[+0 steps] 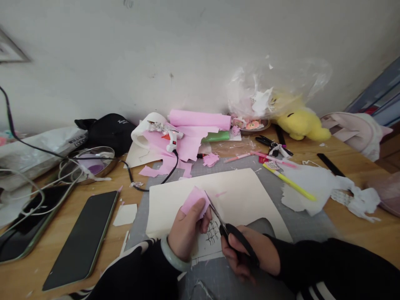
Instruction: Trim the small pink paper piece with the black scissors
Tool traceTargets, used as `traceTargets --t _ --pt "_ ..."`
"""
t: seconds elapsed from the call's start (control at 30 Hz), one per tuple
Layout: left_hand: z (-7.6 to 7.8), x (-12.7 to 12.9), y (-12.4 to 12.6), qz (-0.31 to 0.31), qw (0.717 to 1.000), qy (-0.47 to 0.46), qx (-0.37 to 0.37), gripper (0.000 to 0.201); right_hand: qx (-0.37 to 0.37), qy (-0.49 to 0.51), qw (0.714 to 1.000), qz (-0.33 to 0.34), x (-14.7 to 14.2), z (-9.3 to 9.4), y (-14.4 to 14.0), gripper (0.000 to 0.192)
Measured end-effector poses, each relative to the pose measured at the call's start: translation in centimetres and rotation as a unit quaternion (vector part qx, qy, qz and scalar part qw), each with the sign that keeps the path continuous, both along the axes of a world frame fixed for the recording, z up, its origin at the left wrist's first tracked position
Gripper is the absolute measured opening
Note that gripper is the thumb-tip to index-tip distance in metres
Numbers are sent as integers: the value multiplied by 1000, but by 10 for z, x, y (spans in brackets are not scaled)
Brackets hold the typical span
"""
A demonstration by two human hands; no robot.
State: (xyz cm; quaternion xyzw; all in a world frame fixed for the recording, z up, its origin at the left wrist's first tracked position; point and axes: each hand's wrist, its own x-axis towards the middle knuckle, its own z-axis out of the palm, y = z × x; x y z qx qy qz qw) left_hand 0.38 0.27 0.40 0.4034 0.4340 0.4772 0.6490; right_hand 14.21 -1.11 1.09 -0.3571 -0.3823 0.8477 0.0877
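My left hand (188, 230) pinches a small piece of pink paper (193, 201) between thumb and fingers. In my right hand (246, 252) is a pair of black-handled scissors (240, 238), my fingers through the loops. The blades point up and left and meet the right edge of the pink piece. Beneath both hands lies a cream sheet of paper (240, 187) with black grid-like lines drawn near its lower edge. A dark grey rounded object (261, 226) lies on the sheet, partly hidden behind my right hand.
A grey cutting mat (318, 225) lies under the sheet. Behind it are a corded glue gun (171, 141) and a pink paper roll (200, 119). A phone (83, 237) lies at left, a yellow marker (290, 182) at right. A yellow plush toy (300, 121) sits against the wall.
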Motion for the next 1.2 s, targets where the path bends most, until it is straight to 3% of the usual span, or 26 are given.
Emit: traceTargets --t 0.4,0.73,1.2 --pt "0 -1 1 -16 1000 23 7 36 23 -6 999 -44 2 -14 -6 51" --pt "-2 -2 0 -6 999 23 32 40 15 -6 1000 -10 -1 6 -1 58" --pt "-3 -1 0 -14 1000 -6 12 36 5 -6 1000 -16 -1 -2 -1 58"
